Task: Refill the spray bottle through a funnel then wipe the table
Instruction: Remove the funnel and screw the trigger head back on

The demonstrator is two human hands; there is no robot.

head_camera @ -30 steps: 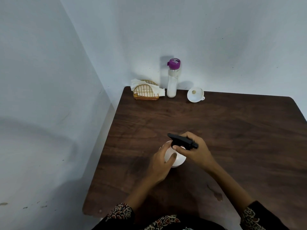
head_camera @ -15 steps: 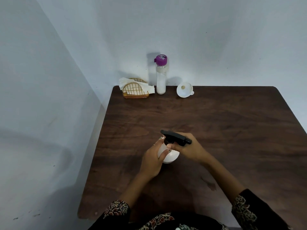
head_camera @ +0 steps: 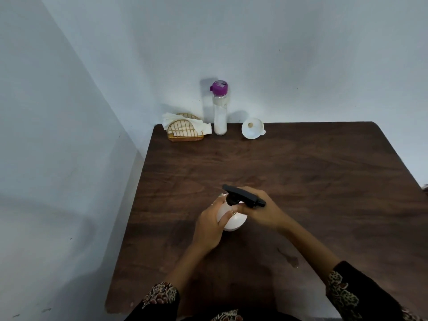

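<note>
A white spray bottle (head_camera: 235,222) with a black trigger head (head_camera: 243,195) stands on the dark wooden table (head_camera: 312,172), near the middle. My left hand (head_camera: 210,225) grips the bottle's white body from the left. My right hand (head_camera: 261,212) is curled round the black trigger head from the right. A white funnel (head_camera: 252,128) lies on its side at the back edge. Beside it stands a tall clear bottle (head_camera: 220,117) with a purple cap, holding white contents.
A gold wire holder (head_camera: 185,132) with white tissues sits in the back left corner. Pale walls close the table's left and back sides. A small dark stain (head_camera: 293,259) marks the wood near my right forearm.
Both hands keep their hold on the spray bottle. The black trigger head has turned slightly. The view has shifted a little.
</note>
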